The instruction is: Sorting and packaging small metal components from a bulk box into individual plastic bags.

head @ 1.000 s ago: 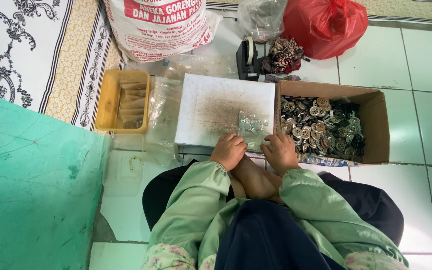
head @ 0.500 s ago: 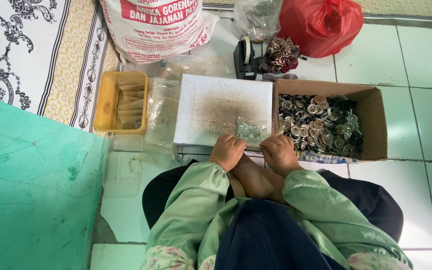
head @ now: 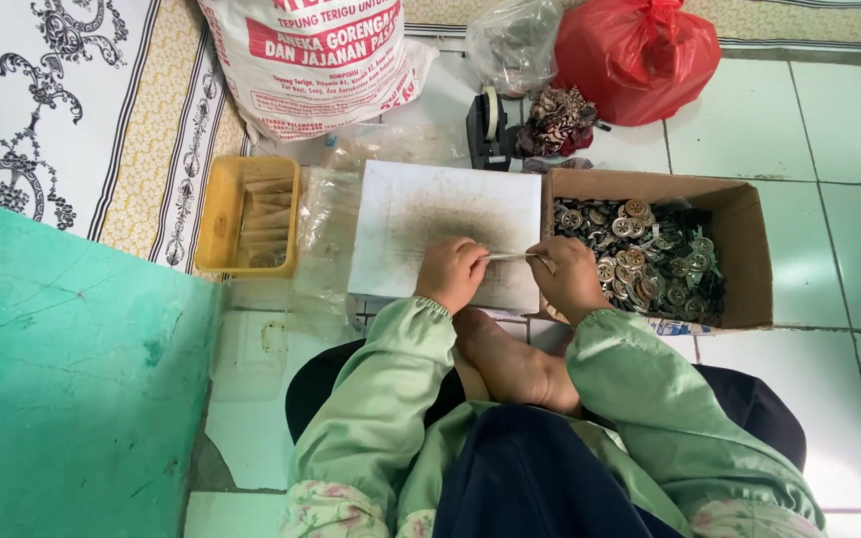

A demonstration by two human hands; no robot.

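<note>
Left hand (head: 448, 274) and right hand (head: 570, 279) each pinch an end of a thin strip (head: 510, 257) over the white board (head: 445, 209); fingertips hidden, strip's kind unclear.

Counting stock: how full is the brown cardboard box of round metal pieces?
Partly full. The brown cardboard box stands open, round metal pieces covering its floor well below the rim.

Both arms reach forward from the body in loose green sleeves gathered at the wrists, forearms angled inward. The left hand (head: 449, 271) is curled knuckles-up, fingers pinched shut. The right hand (head: 567, 276) mirrors it just beside, thumb and fingers pressed together. A bare foot (head: 510, 364) rests between the forearms, sole upward.
</note>
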